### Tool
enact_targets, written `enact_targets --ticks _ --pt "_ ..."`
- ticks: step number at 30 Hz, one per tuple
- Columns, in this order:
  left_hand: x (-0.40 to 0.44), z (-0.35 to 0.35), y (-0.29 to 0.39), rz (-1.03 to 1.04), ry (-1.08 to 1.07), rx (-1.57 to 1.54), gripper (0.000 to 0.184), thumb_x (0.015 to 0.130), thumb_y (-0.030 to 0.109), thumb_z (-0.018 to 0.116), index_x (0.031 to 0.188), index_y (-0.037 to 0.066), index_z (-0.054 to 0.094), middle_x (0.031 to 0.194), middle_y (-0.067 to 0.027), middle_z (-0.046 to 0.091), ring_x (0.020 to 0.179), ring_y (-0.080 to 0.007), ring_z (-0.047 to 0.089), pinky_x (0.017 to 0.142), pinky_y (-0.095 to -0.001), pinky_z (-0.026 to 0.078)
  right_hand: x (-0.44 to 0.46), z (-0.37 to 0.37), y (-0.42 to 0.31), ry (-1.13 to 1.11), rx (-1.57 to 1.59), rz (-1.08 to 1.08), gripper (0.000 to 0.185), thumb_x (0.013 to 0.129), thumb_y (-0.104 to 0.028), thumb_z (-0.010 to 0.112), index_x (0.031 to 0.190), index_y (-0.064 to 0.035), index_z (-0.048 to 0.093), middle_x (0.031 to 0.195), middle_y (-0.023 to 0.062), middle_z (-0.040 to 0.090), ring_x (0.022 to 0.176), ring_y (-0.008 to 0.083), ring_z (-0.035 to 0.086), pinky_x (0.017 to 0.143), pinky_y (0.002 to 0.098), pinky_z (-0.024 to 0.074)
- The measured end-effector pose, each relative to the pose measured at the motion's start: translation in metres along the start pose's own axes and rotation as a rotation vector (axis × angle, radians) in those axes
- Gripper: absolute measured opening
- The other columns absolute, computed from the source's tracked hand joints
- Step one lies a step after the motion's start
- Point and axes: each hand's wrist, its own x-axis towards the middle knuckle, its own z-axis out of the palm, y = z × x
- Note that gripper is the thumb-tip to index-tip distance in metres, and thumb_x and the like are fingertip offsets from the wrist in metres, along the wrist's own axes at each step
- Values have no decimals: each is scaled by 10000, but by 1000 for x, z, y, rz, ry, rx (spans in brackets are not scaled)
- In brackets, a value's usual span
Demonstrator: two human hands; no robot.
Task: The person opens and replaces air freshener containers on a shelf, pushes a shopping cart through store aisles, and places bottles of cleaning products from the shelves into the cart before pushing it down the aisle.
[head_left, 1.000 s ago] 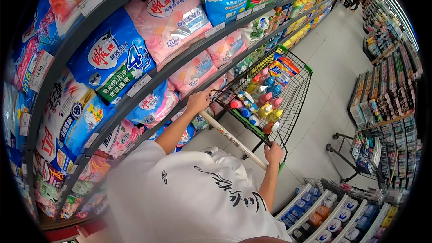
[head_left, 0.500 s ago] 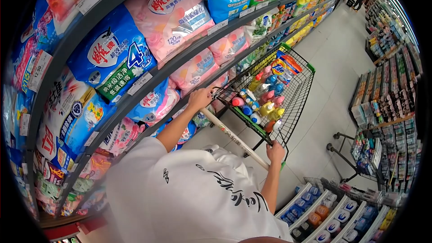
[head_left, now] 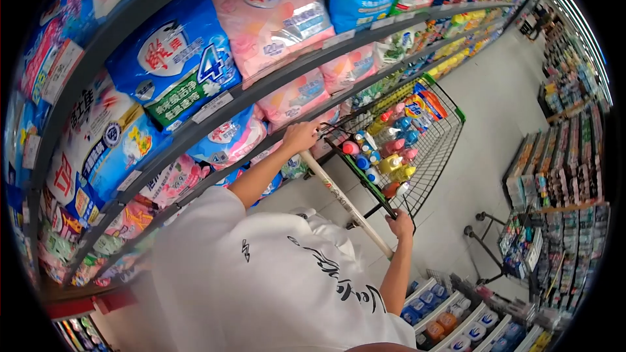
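A shopping cart (head_left: 435,168) of black wire with green corners stands ahead of me. Its pale handle bar (head_left: 339,195) runs slantwise in front of my white shirt. My left hand (head_left: 301,137) is closed around the cart's left end of the handle, close to the shelf. At the opposite end my right hand (head_left: 401,223) grips the black side piece of the cart handle. Inside the basket lie several bottles (head_left: 391,163) with pink, blue and yellow colours, plus an orange and blue Tide bag (head_left: 420,107) at the far end.
Shelves on the left hold a blue detergent bag (head_left: 173,68), a pink detergent bag (head_left: 270,19) and several others. Another cart-like frame with goods (head_left: 521,241) stands on the right, near racks (head_left: 561,176). White bottles (head_left: 477,332) line a low shelf at lower right. Tiled floor (head_left: 482,130) runs up the aisle.
The view has shifted slightly, so the cart and shelves sit a little further right in the picture. Both hands keep their hold on the cart.
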Motion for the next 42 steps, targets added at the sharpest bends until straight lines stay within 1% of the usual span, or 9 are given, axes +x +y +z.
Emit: enact_targets --ticks 8,9,13,16,17,21,27,37,42 --pt "11 2 1 9 -40 -8 296 781 187 564 1061 160 656 941 -139 694 879 -333 665 763 -471 515 8 -12 -11 -23 -14 26 476 764 -425 679 1119 -108 667 991 174 686 955 358 638 823 438 499" --pt "12 2 2 11 -43 -5 292 782 186 563 1056 158 658 940 -139 694 878 -333 665 764 -469 515 9 -9 -9 39 -58 -7 384 791 -409 649 1064 -140 682 953 151 692 910 356 644 789 445 508" --pt "20 6 1 1 -22 -39 262 776 202 579 1018 152 665 928 -150 690 872 -337 663 757 -465 515 15 -11 -10 79 -85 18 354 794 -412 634 1006 -139 707 934 150 695 886 354 653 782 451 513" --pt "32 17 4 36 3 -46 248 781 224 556 998 182 669 884 -126 684 850 -344 647 728 -470 503 21 -14 -7 79 -82 64 360 794 -413 632 1028 -150 706 935 144 696 890 344 655 783 447 517" --pt "33 3 16 -21 -104 -69 269 776 240 595 1029 163 648 920 -130 692 892 -336 657 751 -463 509 22 -14 -4 122 -89 42 353 791 -412 635 1035 -169 711 929 138 699 881 338 659 775 444 521" --pt "51 27 10 -49 -81 -65 290 790 238 583 1062 205 680 960 -145 686 898 -347 653 779 -451 508 33 -22 1 67 -136 56 326 782 -425 634 1017 -218 726 876 118 706 827 311 671 742 419 531" --pt "74 35 28 -46 -69 -28 269 800 232 585 1049 217 685 911 -121 695 875 -331 656 776 -435 513 56 -33 17 59 -159 40 354 777 -415 618 1030 -185 711 934 110 703 879 298 663 753 415 535" --pt "128 54 72 -32 -65 7 257 816 239 586 1050 223 692 896 -76 702 873 -303 663 779 -418 517 100 -77 41 80 -137 46 328 780 -392 581 969 -159 713 902 130 694 851 319 663 762 444 537" --pt "157 62 98 -39 -42 34 267 815 259 570 1043 221 702 919 -138 700 888 -343 659 787 -443 512 126 -101 53 25 -166 75 346 805 -422 615 1008 -153 693 944 99 702 892 276 670 758 413 537"
